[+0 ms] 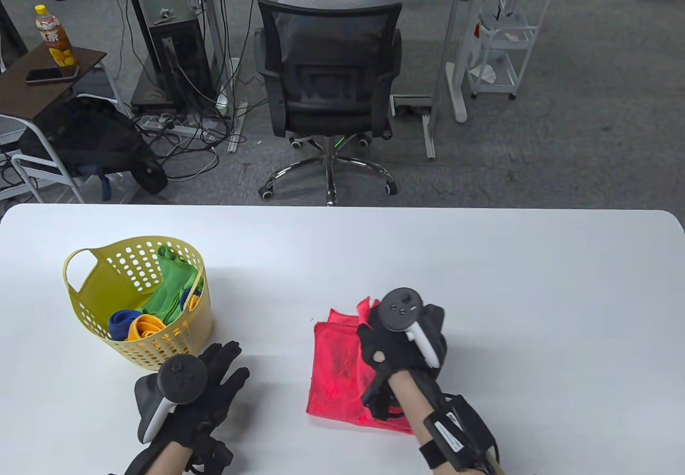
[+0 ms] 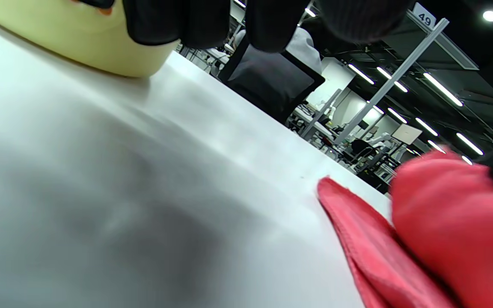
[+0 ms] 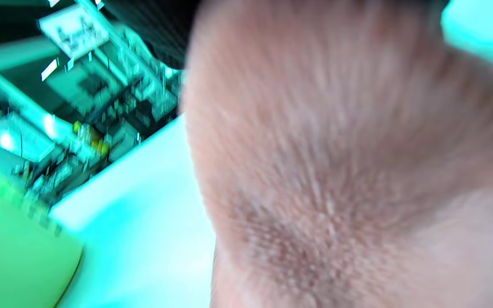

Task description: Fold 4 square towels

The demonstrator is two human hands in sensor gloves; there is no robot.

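A red towel [image 1: 337,373] lies partly folded on the white table [image 1: 481,282], right of centre near the front edge. My right hand [image 1: 374,330] rests on its far right part and grips a raised fold of it; the fingers are hidden under the tracker. In the left wrist view the red towel [image 2: 443,222] bulges up at the right. In the right wrist view the towel [image 3: 336,171] fills most of the blurred frame. My left hand [image 1: 233,360] lies open with fingers spread on the table, left of the towel and just in front of the basket.
A yellow perforated basket [image 1: 96,309] stands at the front left and holds green, blue and orange towels [image 1: 171,293]. Its base shows in the left wrist view [image 2: 79,42]. An office chair [image 1: 329,84] stands beyond the table's far edge.
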